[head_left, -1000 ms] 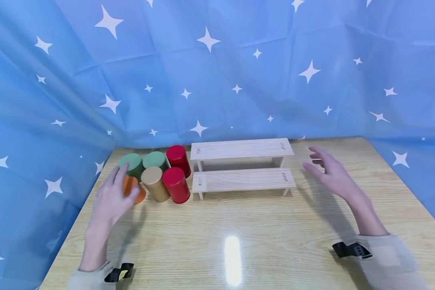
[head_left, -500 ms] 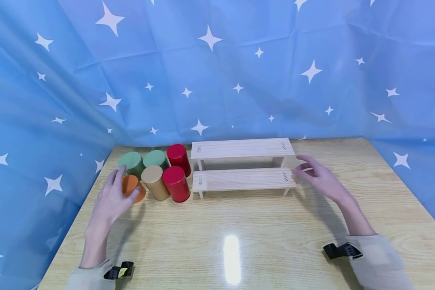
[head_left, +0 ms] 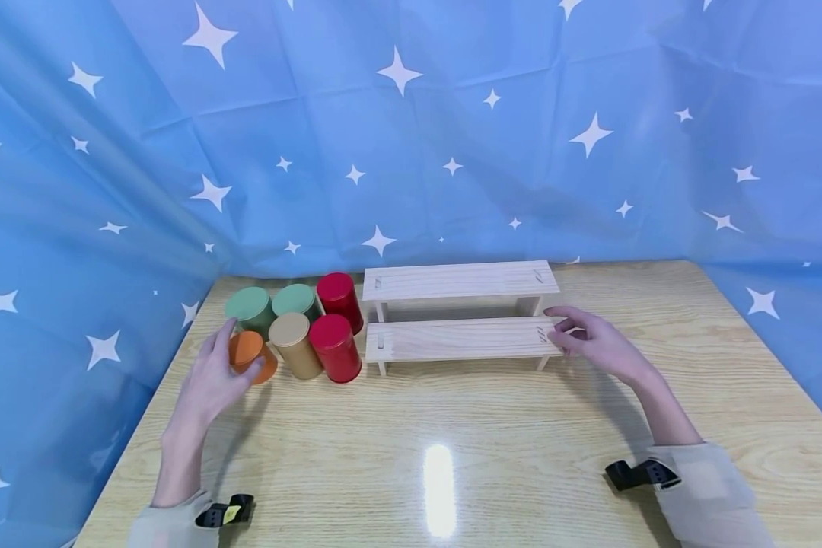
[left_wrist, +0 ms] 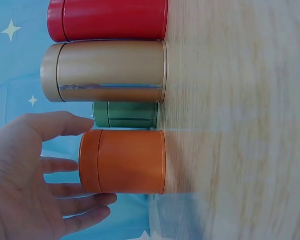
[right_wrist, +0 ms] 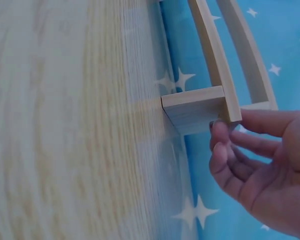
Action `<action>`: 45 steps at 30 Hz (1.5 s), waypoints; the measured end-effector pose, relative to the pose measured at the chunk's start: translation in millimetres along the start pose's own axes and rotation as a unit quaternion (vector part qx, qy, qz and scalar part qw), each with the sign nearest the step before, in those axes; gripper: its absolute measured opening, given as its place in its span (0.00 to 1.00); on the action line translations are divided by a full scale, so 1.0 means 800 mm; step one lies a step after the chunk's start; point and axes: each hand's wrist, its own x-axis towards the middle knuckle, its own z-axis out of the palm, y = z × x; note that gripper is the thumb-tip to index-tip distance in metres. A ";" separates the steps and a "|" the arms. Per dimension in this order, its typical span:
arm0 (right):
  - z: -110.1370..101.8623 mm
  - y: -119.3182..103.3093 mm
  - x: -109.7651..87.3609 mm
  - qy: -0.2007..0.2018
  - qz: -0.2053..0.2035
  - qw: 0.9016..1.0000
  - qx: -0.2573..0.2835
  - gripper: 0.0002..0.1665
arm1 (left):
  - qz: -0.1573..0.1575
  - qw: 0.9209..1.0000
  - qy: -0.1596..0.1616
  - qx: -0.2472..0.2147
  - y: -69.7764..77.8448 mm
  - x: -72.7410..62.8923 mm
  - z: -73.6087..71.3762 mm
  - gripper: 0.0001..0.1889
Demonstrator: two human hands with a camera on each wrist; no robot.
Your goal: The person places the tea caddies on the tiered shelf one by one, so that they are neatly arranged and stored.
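Observation:
My left hand (head_left: 204,384) reaches around a low orange canister (left_wrist: 132,161), thumb on one side of its lid and loosely spread fingers on the other. The canister stands upright on the table. On the right, my right hand (head_left: 603,346) holds the end of the lower step (head_left: 466,340) of a pale wooden two-tier shelf. In the right wrist view, one finger lies over the board's end (right_wrist: 232,107), and other fingers curl beneath it. Both tiers stand on short legs, with the upper board (head_left: 459,281) behind the lower.
Beside the orange canister stand a gold canister (head_left: 296,350), two red canisters (head_left: 337,354) and two green canisters (head_left: 249,304), packed close to the shelf's left end. A blue starred cloth (head_left: 411,137) hangs behind the wooden table (head_left: 356,449).
My right hand has moved left to the end of the lower step, and its fingers have closed there. The left hand stays at the orange canister.

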 end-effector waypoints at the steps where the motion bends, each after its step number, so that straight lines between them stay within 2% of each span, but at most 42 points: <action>1: 0.000 0.001 0.000 0.000 -0.001 1.000 0.001 0.31 | 0.001 1.000 0.000 -0.004 0.000 0.000 0.000 0.44; 21: -0.002 0.011 -0.001 -0.036 -0.008 0.998 0.057 0.33 | 0.006 0.999 -0.019 -0.050 -0.011 0.006 0.013 0.43; 32: -0.002 0.013 -0.001 -0.038 -0.009 0.997 0.069 0.33 | 0.017 0.997 -0.014 -0.080 -0.011 0.005 0.005 0.42; 36: -0.001 0.015 0.000 -0.039 -0.012 0.996 0.076 0.33 | 0.020 0.995 0.002 -0.101 -0.006 0.001 -0.001 0.41; 41: 0.000 0.016 0.000 -0.041 -0.014 0.995 0.084 0.33 | 0.046 0.992 0.048 -0.106 0.002 -0.003 -0.009 0.38; 45: 0.000 0.016 0.001 -0.041 -0.016 0.995 0.085 0.32 | 0.055 0.990 0.092 -0.091 0.010 -0.006 -0.014 0.38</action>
